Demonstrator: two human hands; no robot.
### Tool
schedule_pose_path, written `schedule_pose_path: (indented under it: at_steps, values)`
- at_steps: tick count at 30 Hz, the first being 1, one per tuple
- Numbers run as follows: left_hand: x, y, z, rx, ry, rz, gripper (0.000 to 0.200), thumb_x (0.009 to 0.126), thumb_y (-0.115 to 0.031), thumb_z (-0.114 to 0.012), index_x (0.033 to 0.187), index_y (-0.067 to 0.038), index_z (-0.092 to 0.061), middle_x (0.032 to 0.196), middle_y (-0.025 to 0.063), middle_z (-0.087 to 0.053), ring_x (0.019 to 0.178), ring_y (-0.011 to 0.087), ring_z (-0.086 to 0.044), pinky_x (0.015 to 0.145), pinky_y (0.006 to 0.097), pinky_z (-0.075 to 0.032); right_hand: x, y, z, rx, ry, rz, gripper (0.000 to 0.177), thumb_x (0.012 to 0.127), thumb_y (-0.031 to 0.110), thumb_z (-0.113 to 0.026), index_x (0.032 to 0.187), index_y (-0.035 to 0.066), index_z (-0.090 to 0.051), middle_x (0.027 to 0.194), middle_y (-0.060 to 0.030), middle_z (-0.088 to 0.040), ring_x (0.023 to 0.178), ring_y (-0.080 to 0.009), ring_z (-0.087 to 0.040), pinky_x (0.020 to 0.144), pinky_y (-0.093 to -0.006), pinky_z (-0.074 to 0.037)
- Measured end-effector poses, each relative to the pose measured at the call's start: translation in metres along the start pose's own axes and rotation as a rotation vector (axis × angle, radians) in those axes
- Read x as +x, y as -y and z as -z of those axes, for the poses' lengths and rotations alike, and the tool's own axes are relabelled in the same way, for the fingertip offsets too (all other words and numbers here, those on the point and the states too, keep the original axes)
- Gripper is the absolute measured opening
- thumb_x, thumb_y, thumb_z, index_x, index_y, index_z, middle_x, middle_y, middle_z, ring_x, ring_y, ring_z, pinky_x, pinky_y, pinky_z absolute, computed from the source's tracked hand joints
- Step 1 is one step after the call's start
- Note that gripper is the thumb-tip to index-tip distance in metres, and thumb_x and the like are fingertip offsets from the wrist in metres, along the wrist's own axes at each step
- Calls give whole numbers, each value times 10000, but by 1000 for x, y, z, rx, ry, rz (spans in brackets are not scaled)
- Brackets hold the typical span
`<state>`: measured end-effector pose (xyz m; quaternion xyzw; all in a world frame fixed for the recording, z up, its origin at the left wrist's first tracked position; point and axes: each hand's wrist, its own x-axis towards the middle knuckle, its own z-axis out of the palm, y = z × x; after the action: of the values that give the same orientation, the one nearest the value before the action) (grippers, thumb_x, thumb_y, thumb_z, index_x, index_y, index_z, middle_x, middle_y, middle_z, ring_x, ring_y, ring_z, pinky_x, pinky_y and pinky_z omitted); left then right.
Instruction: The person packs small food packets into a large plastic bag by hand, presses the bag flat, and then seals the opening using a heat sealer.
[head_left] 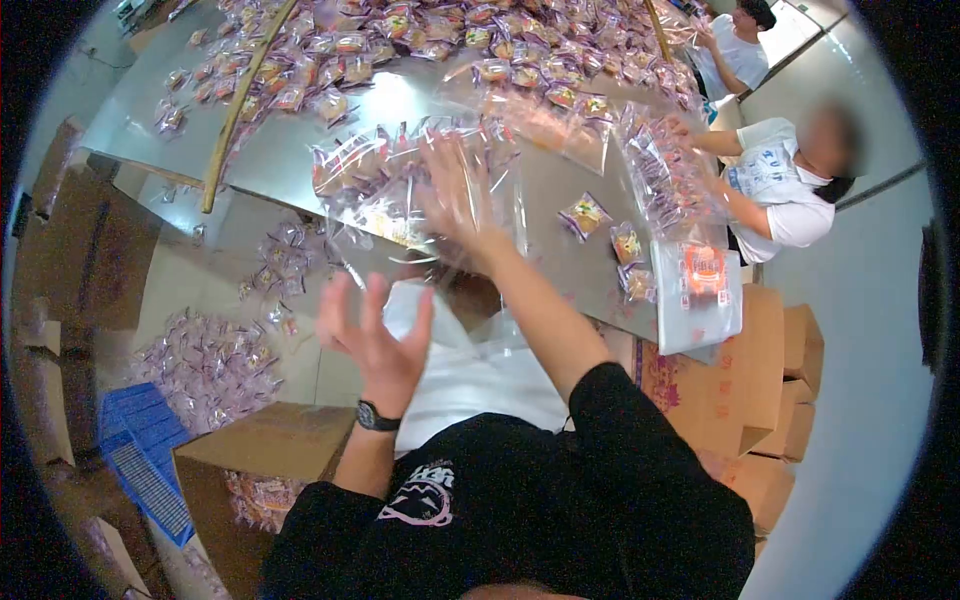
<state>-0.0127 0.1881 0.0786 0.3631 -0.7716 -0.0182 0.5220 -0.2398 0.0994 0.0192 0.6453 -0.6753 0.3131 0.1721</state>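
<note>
A large clear plastic bag (350,225) lies at the near edge of the metal table, with a row of small wrapped snack packets (350,165) in its far part. My right hand (455,195) is stretched over or into this bag, fingers extended and somewhat blurred; the film's glare hides whether it is inside. My left hand (375,335), with a black watch on the wrist, hovers off the table edge below the bag. Its fingers are spread and nothing is in them. Right of the bag, a few loose packets (585,215) lie on the table.
Many packets (400,30) heap across the far table, between wooden strips (240,110). A co-worker (785,180) handles a filled bag (665,170) beside a stack of printed bags (700,290). Cartons (720,380) stand right; an open carton (270,440) and floor packets (215,365) are left.
</note>
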Motion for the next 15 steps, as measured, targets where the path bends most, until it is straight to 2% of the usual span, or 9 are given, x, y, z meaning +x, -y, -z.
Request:
schedule_pose_path:
  at_steps: [2,3,5,7,10,11,14,15]
  values:
    - [24,14,15,94,150,134,734,744,-291,-900,1381,-98,-592,1482,195,-484,1303,417,-477,1055,539,-403,13,-10,-2,-35,53,49,762,875,335,-725,1560,257,-400,1519,-192,-469,1395,-415,-427,1193,-536,-284]
    - [27,21,16,69,212,208,670,744,-320,-888,1322,-93,-635,1473,197,-502,1274,424,-502,1045,523,-427,16,-3,-3,-89,41,4,634,866,352,-738,1454,220,-541,1424,-168,-557,1359,-417,-469,1163,-508,-336]
    - [13,48,11,35,300,253,536,804,-253,-844,1273,-69,-662,1400,188,-564,1213,401,-552,998,492,-466,15,-5,1,20,5,-9,500,867,346,-740,1330,190,-632,1327,-145,-602,1301,-407,-509,1117,-512,-371]
    - [5,54,10,-40,333,262,398,850,-178,-798,1209,-46,-686,1316,175,-621,1132,373,-601,936,460,-503,8,-1,1,41,-148,-22,264,882,267,-714,1120,155,-733,1182,-111,-631,1177,-371,-568,1013,-520,-426]
    - [2,39,2,-201,294,252,218,894,-71,-728,1104,-17,-703,1176,155,-681,988,330,-658,829,417,-540,14,3,-2,146,-164,-108,342,871,247,-698,1194,133,-701,1179,-126,-625,1144,-359,-571,1014,-525,-427]
    - [3,35,2,-251,297,282,178,904,-46,-707,1078,-10,-700,1131,152,-689,945,319,-664,797,407,-544,17,1,0,92,-106,-158,414,857,294,-740,1199,68,-682,1266,-181,-618,1168,-388,-566,1043,-504,-420]
    - [16,24,5,-381,247,374,105,924,5,-664,1026,0,-686,1046,149,-689,866,295,-664,740,380,-548,20,-3,2,-186,2,-20,484,824,332,-765,1208,51,-678,1301,-217,-595,1229,-399,-544,1048,-495,-430]
    - [16,22,7,-421,233,406,90,929,19,-653,1013,1,-681,1026,149,-685,848,289,-661,727,371,-547,18,-4,0,-175,14,-28,569,798,379,-785,1238,40,-664,1342,-221,-584,1274,-394,-531,1067,-477,-438]
